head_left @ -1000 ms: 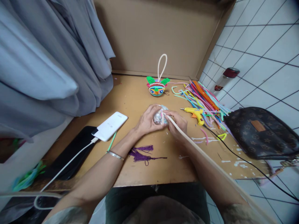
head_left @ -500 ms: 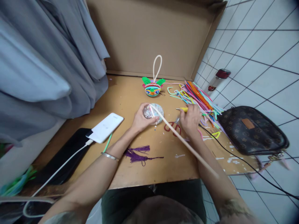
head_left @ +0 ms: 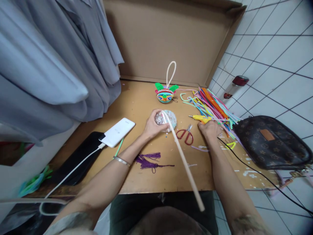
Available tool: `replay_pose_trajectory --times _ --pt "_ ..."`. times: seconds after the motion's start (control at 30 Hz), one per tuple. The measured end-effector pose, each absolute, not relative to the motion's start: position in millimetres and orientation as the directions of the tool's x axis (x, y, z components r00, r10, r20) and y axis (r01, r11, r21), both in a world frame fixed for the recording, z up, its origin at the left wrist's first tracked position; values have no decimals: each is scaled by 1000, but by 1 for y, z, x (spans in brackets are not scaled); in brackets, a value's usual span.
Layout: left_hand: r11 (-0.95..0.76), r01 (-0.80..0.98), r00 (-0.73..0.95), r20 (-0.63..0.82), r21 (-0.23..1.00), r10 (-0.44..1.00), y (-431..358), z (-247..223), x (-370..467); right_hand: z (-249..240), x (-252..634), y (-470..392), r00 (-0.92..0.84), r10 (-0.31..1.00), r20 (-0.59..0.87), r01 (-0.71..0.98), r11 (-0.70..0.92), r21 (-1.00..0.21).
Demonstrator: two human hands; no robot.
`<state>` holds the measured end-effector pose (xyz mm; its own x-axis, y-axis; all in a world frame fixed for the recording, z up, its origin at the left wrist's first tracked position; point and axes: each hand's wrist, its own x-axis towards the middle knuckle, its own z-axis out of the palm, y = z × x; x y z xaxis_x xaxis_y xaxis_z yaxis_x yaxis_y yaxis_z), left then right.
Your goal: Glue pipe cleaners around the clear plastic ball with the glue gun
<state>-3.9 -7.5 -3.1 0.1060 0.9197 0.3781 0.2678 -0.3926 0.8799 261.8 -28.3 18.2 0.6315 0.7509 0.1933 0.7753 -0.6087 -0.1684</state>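
Note:
My left hand (head_left: 154, 125) grips a round, pale, speckled ball (head_left: 173, 118) from its left side, with the thumb across its front. A long cream pipe cleaner (head_left: 183, 156) runs from the top of the ball down over the table edge towards me. On the right, my right hand (head_left: 210, 130) is closed at the handle of a yellow hot glue gun (head_left: 201, 118), whose nozzle points left; the fingertips are partly hidden. Red-handled scissors (head_left: 188, 134) lie between the two hands. Behind the ball sits a finished-looking lion head ornament (head_left: 165, 96) with green ears and a cream loop.
Purple tassels (head_left: 149, 162) lie near the front edge. A white power bank or phone (head_left: 119, 132) with a cable is at left. Colourful pipe cleaners (head_left: 212, 102) are heaped at back right, near a brown patterned bag (head_left: 274, 143) and a black cord (head_left: 244, 163).
My right hand has moved right and a little down with the glue gun, away from the ball; the scissors show fully. The pipe cleaner's free end has swung left. The view has shifted slightly.

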Motion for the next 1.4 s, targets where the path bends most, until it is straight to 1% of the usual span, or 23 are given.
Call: replay_pose_trajectory --times 0.1,0.2,0.33,0.4,0.47,0.57,0.63,0.7,0.77,0.9,1.0,1.23,1.4 --pt "-370 236 107 354 899 929 -9 -1 -4 19 263 -28 645 734 214 764 -604 -228" --pt "-358 200 108 343 912 933 -10 -1 -3 22 262 -30 631 718 295 775 -566 -280" --pt "-367 180 123 349 913 929 -11 -1 -3 27 260 -33 636 658 403 771 -524 -362" --pt "-372 164 149 350 914 925 -11 -1 -2 30 258 -34 597 634 491 801 -443 -403" --pt "-357 135 164 335 924 928 -11 -1 -2 33 255 -37 520 611 597 852 -322 -413" --pt "-332 100 179 311 938 933 -9 -3 -2 35 243 -43 344 582 737 931 -108 -350" --pt "-330 74 209 309 941 928 -8 -3 -3 35 232 -48 225 578 784 957 18 -288" --pt "-326 34 248 308 945 918 -8 -4 -3 35 222 -52 153 577 802 961 102 -257" --pt "-313 -9 293 301 950 907 -8 -4 -3 34 216 -55 127 572 810 959 138 -248" --pt "-248 -53 375 250 967 893 -12 -2 -3 34 214 -57 116 560 820 960 149 -237" --pt "-217 -55 399 221 975 890 -16 1 -2 35 215 -58 94 569 817 963 157 -221" --pt "-271 -50 429 266 961 863 -15 1 -2 32 214 -56 87 584 807 968 142 -206" --pt "-274 -38 421 264 961 868 -15 -2 -2 32 216 -56 68 592 803 967 158 -198"
